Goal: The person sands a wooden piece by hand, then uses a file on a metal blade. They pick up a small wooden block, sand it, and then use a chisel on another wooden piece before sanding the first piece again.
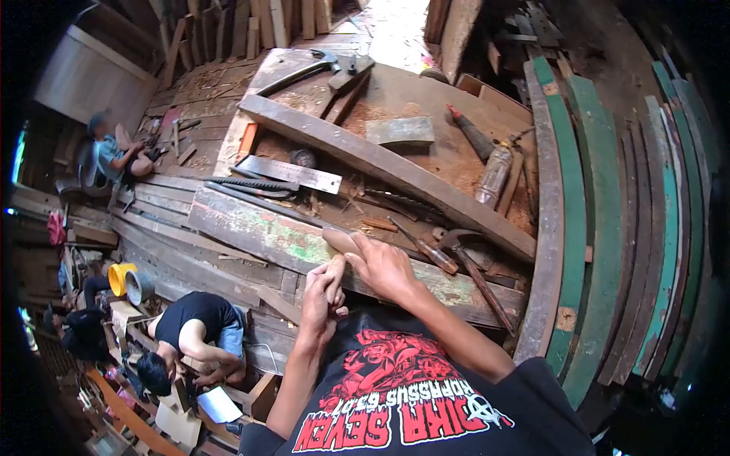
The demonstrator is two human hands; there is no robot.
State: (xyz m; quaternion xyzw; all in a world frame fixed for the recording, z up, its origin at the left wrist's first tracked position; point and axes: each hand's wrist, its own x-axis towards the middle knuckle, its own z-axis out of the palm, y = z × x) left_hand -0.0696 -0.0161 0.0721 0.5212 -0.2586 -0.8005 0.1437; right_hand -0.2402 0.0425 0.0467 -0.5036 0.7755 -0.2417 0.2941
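Observation:
Near the front edge of the workbench, my left hand (323, 294) is closed around a small light-brown piece (335, 267) that looks like wood. Just right of it and almost touching, my right hand (378, 264) grips the end of a flat grey-brown piece (340, 241) over a worn plank (266, 231) with green paint marks. A chisel-like tool with a wooden handle (436, 257) lies right of my right hand, beside a hammer (481, 280). Behind my hands are a metal ruler (291, 173) and a long curved beam (380, 169).
Another hammer (298, 74), a wood block (399, 131) and a plastic bottle (494, 175) lie on the bench. Long green and grey boards (597, 228) stand at the right. One person (199, 334) bends over work at lower left; another sits (118, 152) farther back.

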